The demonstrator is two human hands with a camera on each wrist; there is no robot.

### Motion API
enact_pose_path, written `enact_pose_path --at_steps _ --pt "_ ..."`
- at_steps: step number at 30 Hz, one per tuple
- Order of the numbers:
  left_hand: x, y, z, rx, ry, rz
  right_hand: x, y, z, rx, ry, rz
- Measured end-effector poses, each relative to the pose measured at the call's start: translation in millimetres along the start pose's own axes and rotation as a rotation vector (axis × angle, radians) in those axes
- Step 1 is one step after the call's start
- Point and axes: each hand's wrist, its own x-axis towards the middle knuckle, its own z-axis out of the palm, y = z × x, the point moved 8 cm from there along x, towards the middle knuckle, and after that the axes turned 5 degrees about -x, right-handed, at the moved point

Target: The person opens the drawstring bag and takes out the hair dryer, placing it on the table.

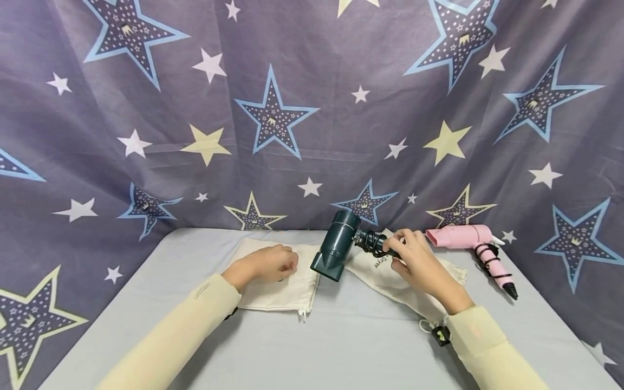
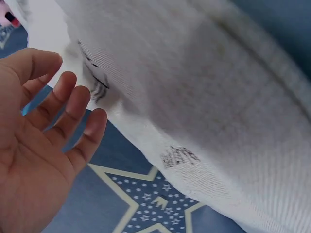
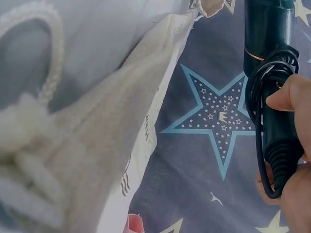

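Observation:
A dark green hair dryer (image 1: 337,244) hangs tilted over the table, its nozzle pointing down. Black cord is wound round its handle. My right hand (image 1: 414,261) grips the lower end of that handle; the right wrist view shows the thumb against the cord (image 3: 253,90). Over a cream cloth bag (image 1: 292,295) on the left is my left hand (image 1: 267,265). Its fingers are loosely bent in the left wrist view, with nothing between them. A second cloth bag (image 1: 372,277), printed with dark lettering, lies below the right hand.
To the right lies a pink hair dryer (image 1: 458,236) with black cord wrapped round its handle. A white drawstring (image 1: 426,326) trails from the right bag near the right wrist. Behind the light grey tabletop (image 1: 312,357) hangs a star-patterned cloth (image 1: 322,70).

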Motion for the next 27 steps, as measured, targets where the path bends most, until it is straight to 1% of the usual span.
enact_pose_path --at_steps 3,6,12,16,20,23,27 --pt "-5.1 12.2 -2.4 0.051 0.035 0.042 2 2 3 -0.008 -0.008 0.016" --pt "-12.3 25.0 -3.3 0.078 0.072 0.084 3 4 5 -0.011 -0.015 0.027" --pt "-27.8 49.1 3.0 0.102 0.097 0.145 5 7 8 -0.012 -0.022 0.040" --pt "-33.6 64.2 6.8 0.107 0.083 0.195 8 9 10 -0.012 -0.029 0.068" --pt "-33.9 73.9 10.0 0.106 0.038 0.197 15 9 13 -0.024 -0.034 0.111" --pt "-32.8 79.3 11.8 0.136 0.014 0.198 22 8 19 -0.035 -0.045 0.146" --pt "-33.7 82.4 14.6 0.160 -0.004 0.202 32 4 28 -0.037 -0.072 0.188"
